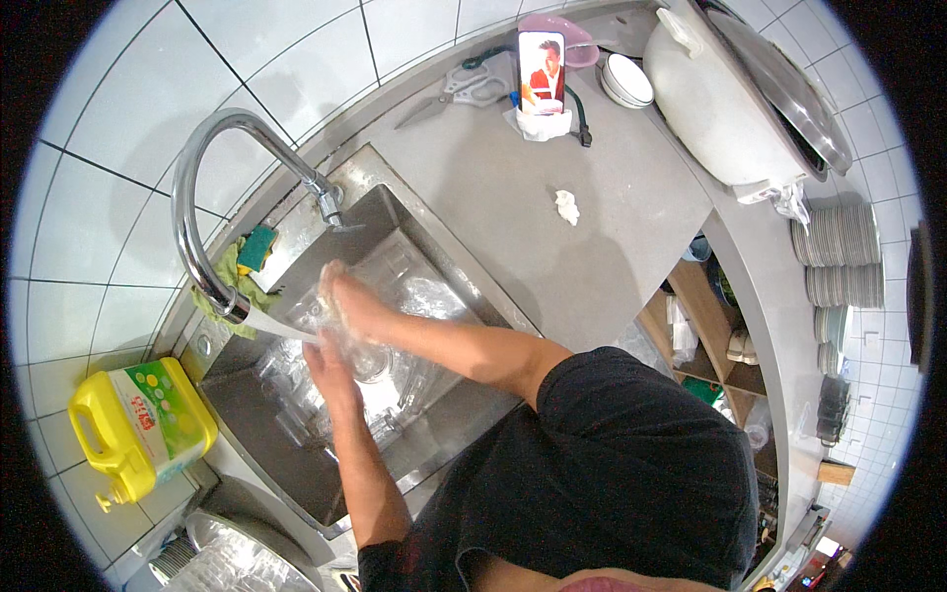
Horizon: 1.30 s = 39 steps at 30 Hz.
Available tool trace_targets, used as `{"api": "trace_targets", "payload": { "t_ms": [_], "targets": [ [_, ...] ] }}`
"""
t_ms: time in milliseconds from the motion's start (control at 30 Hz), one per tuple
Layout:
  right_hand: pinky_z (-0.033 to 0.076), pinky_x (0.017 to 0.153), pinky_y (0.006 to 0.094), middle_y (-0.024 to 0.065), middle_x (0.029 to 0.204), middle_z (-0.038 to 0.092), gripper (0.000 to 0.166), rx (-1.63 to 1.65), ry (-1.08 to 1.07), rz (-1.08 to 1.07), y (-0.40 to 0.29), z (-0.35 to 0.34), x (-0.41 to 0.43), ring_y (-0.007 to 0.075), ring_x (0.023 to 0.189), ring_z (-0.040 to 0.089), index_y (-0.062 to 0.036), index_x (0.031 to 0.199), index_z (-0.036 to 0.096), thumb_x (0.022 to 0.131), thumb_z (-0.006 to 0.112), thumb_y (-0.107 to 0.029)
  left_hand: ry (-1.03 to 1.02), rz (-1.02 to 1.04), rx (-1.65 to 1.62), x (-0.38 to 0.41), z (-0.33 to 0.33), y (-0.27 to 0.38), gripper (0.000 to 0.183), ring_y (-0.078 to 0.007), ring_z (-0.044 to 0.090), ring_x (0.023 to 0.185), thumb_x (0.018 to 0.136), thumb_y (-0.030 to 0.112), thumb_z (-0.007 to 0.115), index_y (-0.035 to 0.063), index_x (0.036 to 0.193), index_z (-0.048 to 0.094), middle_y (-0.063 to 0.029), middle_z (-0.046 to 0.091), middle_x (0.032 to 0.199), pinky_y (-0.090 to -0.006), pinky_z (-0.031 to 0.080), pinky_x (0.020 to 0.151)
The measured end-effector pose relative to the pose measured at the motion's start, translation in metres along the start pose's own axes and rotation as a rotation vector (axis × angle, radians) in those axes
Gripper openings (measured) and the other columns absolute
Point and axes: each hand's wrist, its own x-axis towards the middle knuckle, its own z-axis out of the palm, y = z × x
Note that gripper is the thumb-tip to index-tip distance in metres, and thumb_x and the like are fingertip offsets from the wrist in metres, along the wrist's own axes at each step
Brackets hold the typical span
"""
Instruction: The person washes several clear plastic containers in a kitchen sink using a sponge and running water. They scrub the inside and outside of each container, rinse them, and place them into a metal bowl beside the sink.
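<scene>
My left hand (333, 374) and my right hand (359, 305) are close together over a steel sink (255, 466). A stream of water from the chrome gooseneck faucet (235, 302) runs onto them. My right hand is blurred and wet, with water splashing around its fingers. Whether either hand has something small in it is hard to make out. Below them, in the basin, lies a clear, shiny, tray-like thing (436, 296) under the water glare.
A green-and-yellow sponge (257, 249) rests on a green cloth (226, 277) behind the sink. Left stands a yellow jug (144, 429). Scissors (459, 92), a propped phone (541, 74), crumpled tissue (567, 207), white bowls (627, 80) and a large white pot (710, 111) occupy the counter.
</scene>
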Motion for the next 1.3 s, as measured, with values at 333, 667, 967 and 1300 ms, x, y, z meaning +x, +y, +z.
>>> {"api": "trace_targets", "payload": {
  "t_ms": [333, 667, 967, 1300],
  "targets": [
    [0.044, 0.081, 0.0401, 0.0115, 0.098, 0.052, 0.056, 0.166, -0.071, 0.192, -0.001, -0.007, -0.03, 0.0246, 0.088, 0.051, -0.0069, 0.112, 0.046, 0.092, 0.028, -0.056, -0.108, -0.102, -0.087, 0.036, -0.016, -0.045, 0.064, -0.023, 0.055, 0.098, 0.086, 0.044, 0.056, -0.0018, 0.127, 0.038, -0.0145, 0.053, 0.116, -0.0354, 0.048, 0.08],
    [0.048, 0.078, 0.0294, 0.0047, 0.101, 0.057, 0.036, 0.26, -0.081, 0.029, -0.046, -0.007, -0.019, 0.0158, 0.091, 0.057, -0.0082, 0.114, 0.052, 0.094, 0.042, -0.037, -0.02, 0.067, 0.043, 0.008, -0.018, -0.005, 0.049, -0.0166, 0.056, 0.092, 0.089, 0.038, 0.053, -0.0025, 0.117, 0.051, -0.0089, 0.058, 0.106, -0.0302, 0.045, 0.078],
    [0.046, 0.085, 0.0386, 0.0115, 0.111, 0.058, 0.049, 0.427, -0.143, 0.514, -0.047, 0.002, -0.08, 0.0229, 0.098, 0.057, -0.0046, 0.12, 0.048, 0.093, 0.041, -0.045, 0.06, -0.04, -0.225, 0.019, 0.006, 0.019, 0.045, -0.0184, 0.056, 0.091, 0.076, 0.014, 0.071, 0.0011, 0.113, 0.051, -0.0096, 0.058, 0.105, -0.0305, 0.045, 0.079],
    [0.049, 0.082, 0.0442, 0.0149, 0.102, 0.061, 0.04, 0.618, -0.053, 0.689, -0.036, -0.011, -0.077, 0.0297, 0.091, 0.061, -0.0038, 0.111, 0.053, 0.094, 0.038, -0.037, -0.127, 0.314, -0.325, 0.004, 0.002, -0.002, 0.068, -0.0185, 0.051, 0.103, 0.062, 0.002, 0.073, 0.0015, 0.12, 0.039, -0.0086, 0.052, 0.11, -0.0315, 0.042, 0.09]
  ]
}}
